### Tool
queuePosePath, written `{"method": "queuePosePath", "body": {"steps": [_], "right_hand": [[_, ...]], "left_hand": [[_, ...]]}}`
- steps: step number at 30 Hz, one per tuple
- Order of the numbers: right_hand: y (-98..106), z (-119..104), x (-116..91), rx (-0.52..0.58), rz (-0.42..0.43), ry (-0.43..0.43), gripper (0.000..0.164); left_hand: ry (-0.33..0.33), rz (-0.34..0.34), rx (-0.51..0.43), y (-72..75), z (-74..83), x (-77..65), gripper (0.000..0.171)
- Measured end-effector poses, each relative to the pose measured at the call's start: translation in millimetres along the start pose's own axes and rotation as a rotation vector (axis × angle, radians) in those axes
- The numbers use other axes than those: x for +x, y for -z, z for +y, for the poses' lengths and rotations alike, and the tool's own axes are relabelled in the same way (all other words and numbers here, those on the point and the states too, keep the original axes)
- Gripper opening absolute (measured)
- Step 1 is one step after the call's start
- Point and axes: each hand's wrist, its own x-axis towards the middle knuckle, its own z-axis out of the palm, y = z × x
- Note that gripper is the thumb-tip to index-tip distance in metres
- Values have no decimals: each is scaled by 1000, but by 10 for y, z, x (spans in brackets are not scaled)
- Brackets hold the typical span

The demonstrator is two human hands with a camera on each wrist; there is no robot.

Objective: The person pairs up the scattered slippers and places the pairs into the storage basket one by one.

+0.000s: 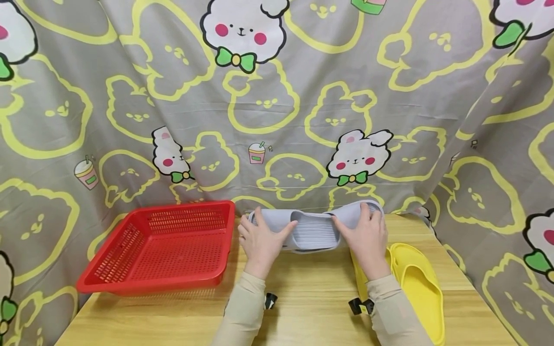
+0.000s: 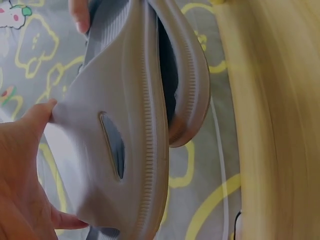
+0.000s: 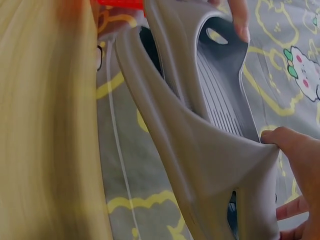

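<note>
Both hands hold a pair of light grey slippers (image 1: 316, 234) in mid-air over the back of the table. The pair lies sideways, laid together with the vented uppers at opposite ends and a ribbed insole showing between them. At the left end my left hand (image 1: 261, 241) grips one upper (image 2: 107, 100), thumb on its opening edge and fingers spread toward the toe. My right hand (image 1: 369, 240) grips the other upper (image 3: 225, 170) in the same way at the right end. Below my right wrist, yellow slippers (image 1: 420, 293) rest on the table, partly hidden by my right hand and forearm.
A red perforated plastic basket (image 1: 229, 240) stands on the wooden table (image 1: 311, 307) at the left. Behind the table hangs a grey curtain (image 1: 277, 144) with cartoon bears and rabbits, and it wraps round both sides. Black wrist straps show beside both forearms.
</note>
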Motion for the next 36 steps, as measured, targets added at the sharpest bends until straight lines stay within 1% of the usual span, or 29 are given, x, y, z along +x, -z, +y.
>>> {"method": "queuePosePath", "body": {"steps": [5,9,12,16,20,23,25,28,33,36], "right_hand": [[59,67,53,9,-85,-92,92],[84,113,88,16,-112,-123,94],[109,143,111,15,-129,-145,94],[150,184,142,17,-166,-184,97],[194,226,181,19,-192,-218,99],[223,254,205,16,-204,-232,101],[235,269,215,19,-209,-235,102],[243,287,219,27,-218,-235,101],[251,299,224,35,-239,-238,101],[259,307,226,39,-247,-234,101]], "left_hand": [[-42,-12,-38,-3,46,-43,120],[-92,-7,-58,6,52,-59,116],[-141,-29,-78,34,44,-55,114],[-248,-69,-89,65,-3,-23,117],[-377,-91,-60,69,-69,19,126],[-449,-106,-25,63,-103,39,133],[-485,-106,-6,54,-121,48,133],[-527,-83,27,43,-142,56,128],[-577,-31,93,29,-178,81,120],[-622,7,125,22,-196,94,118]]}}
